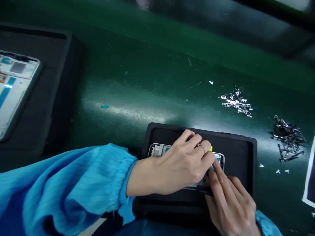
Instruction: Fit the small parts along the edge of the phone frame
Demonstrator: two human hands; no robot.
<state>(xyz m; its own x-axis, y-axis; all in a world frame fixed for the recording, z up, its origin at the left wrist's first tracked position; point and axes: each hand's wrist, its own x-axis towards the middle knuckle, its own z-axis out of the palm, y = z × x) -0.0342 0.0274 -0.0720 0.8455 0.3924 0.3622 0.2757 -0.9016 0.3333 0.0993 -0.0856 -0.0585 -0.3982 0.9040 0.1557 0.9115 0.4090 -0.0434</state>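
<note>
At lower centre, the left hand [183, 160] is lying curled over a phone frame [157, 150] seated in a black tray [236, 147], while the right hand [231, 200] is pressing fingertips [216, 165] against its edge; neither grip is clear.

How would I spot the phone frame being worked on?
On the green bench, find the black tray nearest the person. The phone frame lies in it beneath both hands, silver-edged; the other frame, far left, is untouched.

Green surface [147, 82]: black tray [236, 144] near centre, second black tray [49, 98] far left, two piles of small metal parts [236, 102] [287, 137] right, loose white bits [278, 171], paper edge [309, 177] far right.
</note>
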